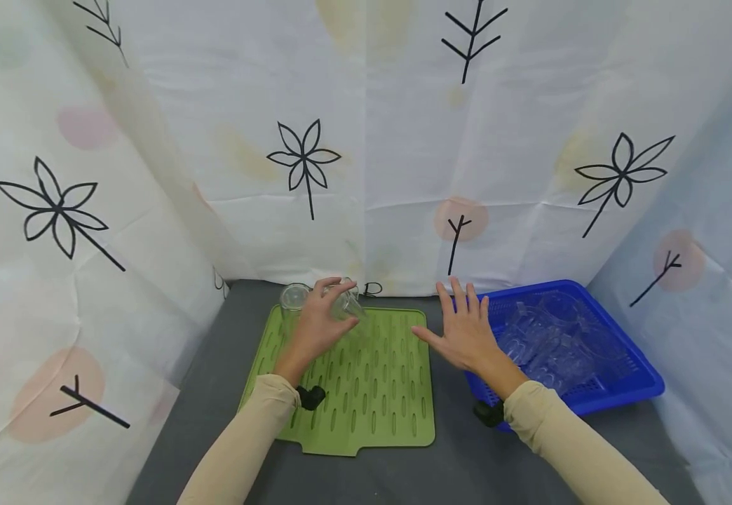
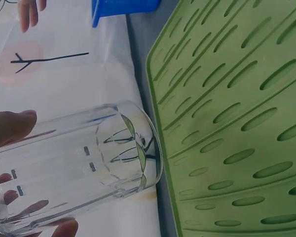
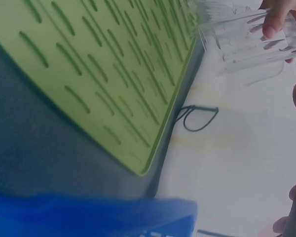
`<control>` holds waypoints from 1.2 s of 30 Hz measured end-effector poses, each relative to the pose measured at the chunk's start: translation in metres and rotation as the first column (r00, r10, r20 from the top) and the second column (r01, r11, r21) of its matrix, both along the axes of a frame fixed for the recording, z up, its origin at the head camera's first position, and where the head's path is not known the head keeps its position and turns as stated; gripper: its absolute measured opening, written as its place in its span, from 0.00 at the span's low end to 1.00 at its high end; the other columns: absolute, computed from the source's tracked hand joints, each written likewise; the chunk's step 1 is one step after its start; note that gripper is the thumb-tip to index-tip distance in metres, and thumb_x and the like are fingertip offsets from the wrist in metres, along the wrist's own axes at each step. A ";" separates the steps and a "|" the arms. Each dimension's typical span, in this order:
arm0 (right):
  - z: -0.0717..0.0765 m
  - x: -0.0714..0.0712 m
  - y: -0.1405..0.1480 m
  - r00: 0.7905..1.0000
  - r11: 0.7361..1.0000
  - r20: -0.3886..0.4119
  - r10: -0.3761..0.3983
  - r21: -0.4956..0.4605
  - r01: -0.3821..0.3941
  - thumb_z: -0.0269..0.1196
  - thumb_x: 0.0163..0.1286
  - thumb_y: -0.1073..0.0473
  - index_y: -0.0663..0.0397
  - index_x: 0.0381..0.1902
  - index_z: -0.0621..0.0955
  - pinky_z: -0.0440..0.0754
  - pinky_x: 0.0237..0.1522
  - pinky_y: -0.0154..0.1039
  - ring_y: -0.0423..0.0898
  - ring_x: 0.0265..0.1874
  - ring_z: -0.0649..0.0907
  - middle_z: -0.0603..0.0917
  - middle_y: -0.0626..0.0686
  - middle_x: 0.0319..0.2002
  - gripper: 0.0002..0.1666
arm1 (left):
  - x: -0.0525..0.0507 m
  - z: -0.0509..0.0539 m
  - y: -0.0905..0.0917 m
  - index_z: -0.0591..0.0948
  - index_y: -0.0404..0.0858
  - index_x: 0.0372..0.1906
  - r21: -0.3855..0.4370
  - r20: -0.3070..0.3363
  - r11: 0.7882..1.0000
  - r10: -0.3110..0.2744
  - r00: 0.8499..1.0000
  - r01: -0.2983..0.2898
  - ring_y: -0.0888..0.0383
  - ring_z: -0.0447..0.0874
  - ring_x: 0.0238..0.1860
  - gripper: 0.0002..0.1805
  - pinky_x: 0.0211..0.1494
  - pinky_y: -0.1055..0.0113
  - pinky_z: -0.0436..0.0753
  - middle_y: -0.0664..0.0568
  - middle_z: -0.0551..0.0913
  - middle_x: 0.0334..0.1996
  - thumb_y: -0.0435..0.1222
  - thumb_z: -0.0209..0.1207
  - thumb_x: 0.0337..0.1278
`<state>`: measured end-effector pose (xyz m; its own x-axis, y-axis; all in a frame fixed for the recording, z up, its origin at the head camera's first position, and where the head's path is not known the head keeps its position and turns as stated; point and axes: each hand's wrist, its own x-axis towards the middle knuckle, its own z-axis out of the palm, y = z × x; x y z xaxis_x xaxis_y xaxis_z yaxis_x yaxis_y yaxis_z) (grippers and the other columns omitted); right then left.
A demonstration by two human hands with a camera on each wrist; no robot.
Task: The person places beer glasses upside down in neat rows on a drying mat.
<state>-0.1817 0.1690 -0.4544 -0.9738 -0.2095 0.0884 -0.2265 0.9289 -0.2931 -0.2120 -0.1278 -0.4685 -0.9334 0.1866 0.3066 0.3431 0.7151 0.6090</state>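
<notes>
The person's left hand [image 1: 322, 321] grips a clear, cylindrical glass vessel [image 2: 74, 160] at the far edge of a green, ridged draining mat [image 1: 381, 403]; whether it touches the mat is unclear. A second clear glass [image 1: 294, 297] stands at the far-left corner. The right hand [image 1: 463, 338], empty with fingers spread, hovers beside a blue plastic basket [image 1: 651, 386] of clear glassware [image 1: 552, 347].
</notes>
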 end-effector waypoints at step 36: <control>-0.009 0.005 0.061 0.998 0.996 -0.007 -0.062 0.056 0.063 0.56 0.67 0.22 0.51 0.84 0.48 0.38 0.74 0.79 0.73 0.80 0.41 0.43 0.66 0.82 0.63 | -0.023 -0.047 0.017 0.72 0.59 0.73 -0.161 0.114 0.987 0.043 0.993 -0.024 0.39 0.65 0.72 0.43 0.56 0.43 0.85 0.49 0.61 0.78 0.36 0.75 0.50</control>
<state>-0.1769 0.2299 -0.4631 -0.9847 -0.1532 0.0836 -0.1690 0.9562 -0.2388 -0.2349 -0.1104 -0.5156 -0.9675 0.1922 0.1643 0.2506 0.8159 0.5210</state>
